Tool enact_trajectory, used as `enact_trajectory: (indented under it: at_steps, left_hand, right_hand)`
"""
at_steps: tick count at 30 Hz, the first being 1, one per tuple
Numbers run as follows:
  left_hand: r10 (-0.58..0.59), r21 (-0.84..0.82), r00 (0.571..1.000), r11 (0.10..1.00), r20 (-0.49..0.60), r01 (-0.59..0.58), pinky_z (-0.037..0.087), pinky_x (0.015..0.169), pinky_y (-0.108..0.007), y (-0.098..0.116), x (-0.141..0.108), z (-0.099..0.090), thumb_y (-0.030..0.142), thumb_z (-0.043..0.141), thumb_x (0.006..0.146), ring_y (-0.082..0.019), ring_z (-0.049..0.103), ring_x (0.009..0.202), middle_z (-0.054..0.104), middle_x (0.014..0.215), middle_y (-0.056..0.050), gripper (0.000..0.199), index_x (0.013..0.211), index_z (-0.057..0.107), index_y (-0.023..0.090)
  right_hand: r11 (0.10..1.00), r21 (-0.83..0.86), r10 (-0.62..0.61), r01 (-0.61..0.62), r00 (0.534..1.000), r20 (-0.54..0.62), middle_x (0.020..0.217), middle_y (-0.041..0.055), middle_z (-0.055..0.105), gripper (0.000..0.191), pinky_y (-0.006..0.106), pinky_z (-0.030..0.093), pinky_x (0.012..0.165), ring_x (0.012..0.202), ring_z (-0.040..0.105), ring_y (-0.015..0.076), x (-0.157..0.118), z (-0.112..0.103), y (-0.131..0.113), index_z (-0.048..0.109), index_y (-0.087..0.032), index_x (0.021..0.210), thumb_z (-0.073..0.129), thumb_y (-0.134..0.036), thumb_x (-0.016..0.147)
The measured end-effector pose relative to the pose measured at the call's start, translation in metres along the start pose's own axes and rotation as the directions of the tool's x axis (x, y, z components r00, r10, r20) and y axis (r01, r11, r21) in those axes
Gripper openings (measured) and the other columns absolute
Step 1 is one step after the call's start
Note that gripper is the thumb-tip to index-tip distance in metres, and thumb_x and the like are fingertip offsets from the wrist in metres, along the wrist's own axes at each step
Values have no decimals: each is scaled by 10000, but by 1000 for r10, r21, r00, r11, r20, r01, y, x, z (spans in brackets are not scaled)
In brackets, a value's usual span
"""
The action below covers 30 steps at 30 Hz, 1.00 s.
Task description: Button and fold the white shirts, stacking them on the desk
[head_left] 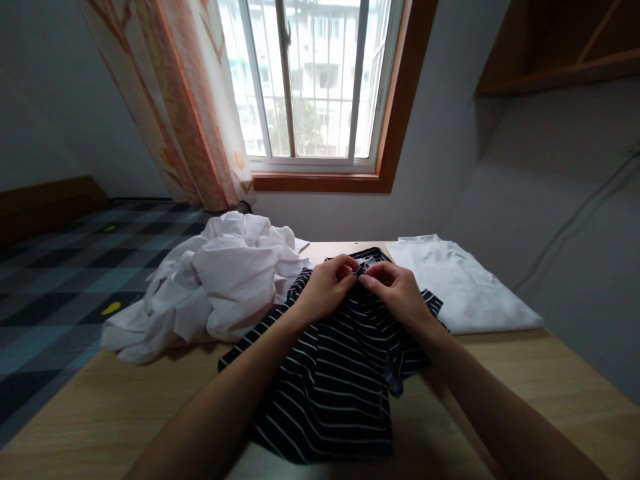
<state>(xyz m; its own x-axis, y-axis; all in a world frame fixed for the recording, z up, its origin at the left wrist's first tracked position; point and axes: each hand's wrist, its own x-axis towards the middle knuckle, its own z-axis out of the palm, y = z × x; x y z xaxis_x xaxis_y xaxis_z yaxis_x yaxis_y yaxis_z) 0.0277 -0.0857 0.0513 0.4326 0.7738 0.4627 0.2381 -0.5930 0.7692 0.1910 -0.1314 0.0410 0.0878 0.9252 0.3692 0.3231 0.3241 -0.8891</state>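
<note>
A black shirt with thin white stripes lies spread on the wooden table, its hem toward me and its neck end away. My left hand pinches the fabric near the collar with thumb and fingers. Close beside it, my right hand pinches the same spot from the other side, the fingertips of both hands nearly touching. The small bit of cloth between the fingers is mostly hidden. One short sleeve shows beyond my right wrist, and part of the shirt spreads under my left forearm.
A heap of crumpled white cloth sits on the table's left. Folded white fabric lies flat at the right. Beyond the wooden table are a bed with a checked cover, a curtain and a window. A wooden shelf hangs upper right.
</note>
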Motion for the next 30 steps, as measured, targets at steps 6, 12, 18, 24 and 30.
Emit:
enact_trajectory:
  at_steps: [6,12,18,24,30]
  left_hand:
    - [37,122,997,992,-75,-28,440,624,-272,7,-1,0,105,531,829,-139,567,672,645,768,-28,168,864,667,197]
    - [50,202,991,979,-127,-23,393,572,-270,19,-3,0,211,658,781,-129,508,582,608,649,-11,102,690,624,178]
    - [-99,113,995,989,-6,99,383,560,-247,17,0,-2,214,670,744,-110,495,571,606,630,2,84,689,632,163]
    - [-126,10,991,992,37,125,385,547,-224,9,1,-3,293,715,713,-103,500,595,577,640,16,180,765,617,151]
    - [-68,-60,997,996,27,70,402,553,-229,9,1,-1,252,702,735,-104,515,604,612,663,4,131,817,677,152]
  right_hand:
    - [998,-54,27,-27,1000,4,724,30,645,189,295,435,615,667,571,162,0,1,3,642,-180,765,616,-363,801]
    - [999,-14,30,-30,1000,2,738,31,626,204,297,429,636,677,551,158,0,3,2,616,-178,766,600,-377,807]
    - [949,266,152,-170,985,88,685,-12,559,267,268,401,599,627,490,123,2,2,3,583,-180,775,660,-435,755]
    - [934,300,149,-194,975,167,700,-8,549,271,270,396,597,649,476,126,0,3,0,593,-191,765,688,-445,744]
    - [950,272,116,-154,982,151,707,-8,561,247,277,402,605,651,485,127,1,3,1,596,-187,770,659,-426,762]
